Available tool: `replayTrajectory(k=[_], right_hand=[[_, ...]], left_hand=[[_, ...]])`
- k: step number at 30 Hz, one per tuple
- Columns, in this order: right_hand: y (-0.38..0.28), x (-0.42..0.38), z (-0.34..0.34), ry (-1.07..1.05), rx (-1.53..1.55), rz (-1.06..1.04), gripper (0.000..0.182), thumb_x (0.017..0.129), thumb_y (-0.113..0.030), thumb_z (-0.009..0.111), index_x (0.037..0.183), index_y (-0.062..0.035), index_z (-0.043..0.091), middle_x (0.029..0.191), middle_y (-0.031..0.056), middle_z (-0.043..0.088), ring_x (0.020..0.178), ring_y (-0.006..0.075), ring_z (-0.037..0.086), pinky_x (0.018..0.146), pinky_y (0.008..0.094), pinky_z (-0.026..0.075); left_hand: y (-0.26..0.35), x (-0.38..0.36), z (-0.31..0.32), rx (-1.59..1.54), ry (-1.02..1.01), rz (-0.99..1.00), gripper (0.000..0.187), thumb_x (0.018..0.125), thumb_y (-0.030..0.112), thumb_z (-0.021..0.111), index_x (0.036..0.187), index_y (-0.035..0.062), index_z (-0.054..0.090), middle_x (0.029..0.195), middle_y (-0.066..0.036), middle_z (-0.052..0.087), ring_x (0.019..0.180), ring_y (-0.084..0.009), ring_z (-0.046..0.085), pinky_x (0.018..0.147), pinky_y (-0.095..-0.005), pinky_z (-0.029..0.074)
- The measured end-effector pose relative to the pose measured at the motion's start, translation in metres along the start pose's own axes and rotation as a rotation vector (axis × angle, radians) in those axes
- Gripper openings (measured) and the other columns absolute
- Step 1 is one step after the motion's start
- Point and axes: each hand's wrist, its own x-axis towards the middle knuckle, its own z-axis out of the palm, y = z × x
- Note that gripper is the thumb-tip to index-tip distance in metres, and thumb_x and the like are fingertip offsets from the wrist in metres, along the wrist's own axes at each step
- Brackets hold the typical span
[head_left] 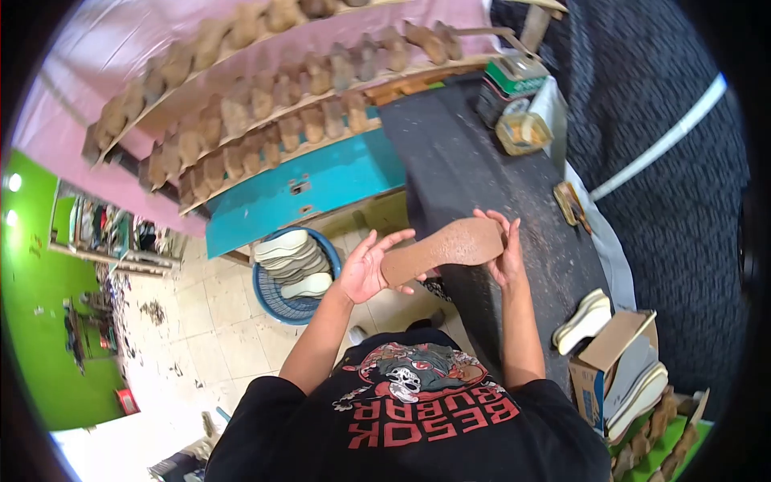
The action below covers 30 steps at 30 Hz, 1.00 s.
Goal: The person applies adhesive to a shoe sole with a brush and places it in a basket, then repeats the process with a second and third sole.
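Note:
A brown shoe sole (450, 247) with a speckled, slightly glossy surface is held level in front of my chest, between both hands. My left hand (365, 271) has the narrower heel end against its palm, with some fingers stretched out above and below the edge. At the wide toe end, my right hand (507, 251) grips the rim, its fingertips at the upper edge and thumb side against the end. The sole is above the left edge of a dark cloth-covered table (514, 209).
Wooden shoe lasts (317, 76) line the shelves above a teal cabinet (313, 189). A blue basket (261, 293) of pale soles stands on the tiled floor. On the table are a glue tub (524, 132), a brush (571, 205), pale soles (584, 320) and a cardboard box (598, 361).

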Motion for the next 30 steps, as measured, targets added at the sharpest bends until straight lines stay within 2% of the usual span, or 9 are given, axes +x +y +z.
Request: replayTrajectory(k=[3, 7, 10, 12, 14, 17, 22, 27, 30], right_hand=[[0.034, -0.005, 0.027, -0.029, -0.088, 0.088, 0.064, 0.102, -0.061, 0.037, 0.13, -0.0057, 0.051, 0.142, 0.0179, 0.055, 0.128, 0.0274, 0.057, 0.106, 0.0403, 0.05], [0.084, -0.018, 0.087, 0.0, -0.185, 0.194, 0.062, 0.105, -0.056, 0.035, 0.134, -0.0037, 0.05, 0.141, 0.0179, 0.057, 0.127, 0.0259, 0.058, 0.104, 0.0363, 0.05], [0.119, -0.021, 0.123, -0.021, -0.27, 0.251, 0.06, 0.107, -0.053, 0.033, 0.137, -0.0033, 0.048, 0.141, 0.0161, 0.058, 0.124, 0.0237, 0.06, 0.098, 0.0342, 0.053], [0.135, -0.021, 0.143, -0.028, -0.281, 0.321, 0.057, 0.107, -0.05, 0.038, 0.137, -0.0026, 0.049, 0.135, 0.0138, 0.062, 0.109, 0.0211, 0.065, 0.08, 0.0338, 0.056], [0.153, -0.019, 0.161, -0.026, -0.312, 0.38, 0.057, 0.107, -0.05, 0.038, 0.137, -0.0033, 0.05, 0.132, 0.0118, 0.063, 0.107, 0.0193, 0.065, 0.078, 0.0332, 0.055], [0.172, -0.011, 0.184, -0.048, -0.377, 0.462, 0.057, 0.107, -0.051, 0.038, 0.137, -0.0047, 0.051, 0.128, 0.0084, 0.064, 0.104, 0.0171, 0.065, 0.075, 0.0331, 0.055], [0.194, 0.018, 0.204, -0.151, -0.431, 0.592, 0.058, 0.106, -0.052, 0.037, 0.137, -0.0057, 0.052, 0.126, 0.0067, 0.065, 0.102, 0.0163, 0.066, 0.071, 0.0342, 0.058], [0.222, 0.056, 0.216, -0.296, -0.458, 0.738, 0.054, 0.108, -0.047, 0.035, 0.136, -0.005, 0.052, 0.114, 0.0057, 0.07, 0.096, 0.0165, 0.069, 0.071, 0.0333, 0.06], [0.24, 0.079, 0.232, -0.323, -0.442, 0.724, 0.051, 0.108, -0.045, 0.036, 0.136, -0.0049, 0.052, 0.111, 0.0062, 0.071, 0.092, 0.0157, 0.07, 0.069, 0.0323, 0.061]], left_hand=[[0.007, -0.05, -0.035, 0.031, 0.189, -0.035, 0.073, 0.101, 0.064, 0.028, 0.148, 0.0087, 0.04, 0.136, -0.021, 0.058, 0.11, -0.044, 0.066, 0.082, -0.053, 0.059], [0.02, -0.124, -0.073, 0.114, 0.349, 0.01, 0.07, 0.102, 0.064, 0.028, 0.143, 0.0092, 0.044, 0.134, -0.017, 0.059, 0.102, -0.0385, 0.07, 0.081, -0.0471, 0.059], [0.035, -0.172, -0.09, 0.174, 0.41, 0.063, 0.069, 0.102, 0.064, 0.028, 0.143, 0.0096, 0.044, 0.133, -0.016, 0.059, 0.097, -0.0368, 0.071, 0.081, -0.0465, 0.058], [0.048, -0.196, -0.099, 0.195, 0.443, 0.059, 0.07, 0.102, 0.064, 0.029, 0.143, 0.0101, 0.044, 0.132, -0.015, 0.059, 0.099, -0.0349, 0.069, 0.084, -0.0475, 0.058], [0.059, -0.215, -0.106, 0.216, 0.51, 0.098, 0.068, 0.102, 0.064, 0.029, 0.143, 0.0114, 0.045, 0.133, -0.014, 0.057, 0.109, -0.0329, 0.065, 0.084, -0.0482, 0.057], [0.071, -0.238, -0.122, 0.138, 0.59, 0.193, 0.066, 0.102, 0.062, 0.033, 0.142, 0.0114, 0.047, 0.125, -0.01, 0.06, 0.112, -0.029, 0.064, 0.082, -0.0477, 0.057], [0.083, -0.266, -0.15, 0.096, 0.722, 0.311, 0.06, 0.103, 0.056, 0.032, 0.14, 0.0121, 0.049, 0.124, -0.01, 0.059, 0.108, -0.0267, 0.063, 0.081, -0.0466, 0.056], [0.08, -0.28, -0.173, 0.024, 0.903, 0.455, 0.052, 0.103, 0.047, 0.034, 0.137, 0.0094, 0.05, 0.125, -0.009, 0.06, 0.11, -0.0235, 0.06, 0.085, -0.0413, 0.053], [0.086, -0.29, -0.175, 0.044, 0.968, 0.504, 0.053, 0.103, 0.047, 0.034, 0.135, 0.0084, 0.051, 0.126, -0.009, 0.059, 0.108, -0.0233, 0.06, 0.086, -0.041, 0.053]])
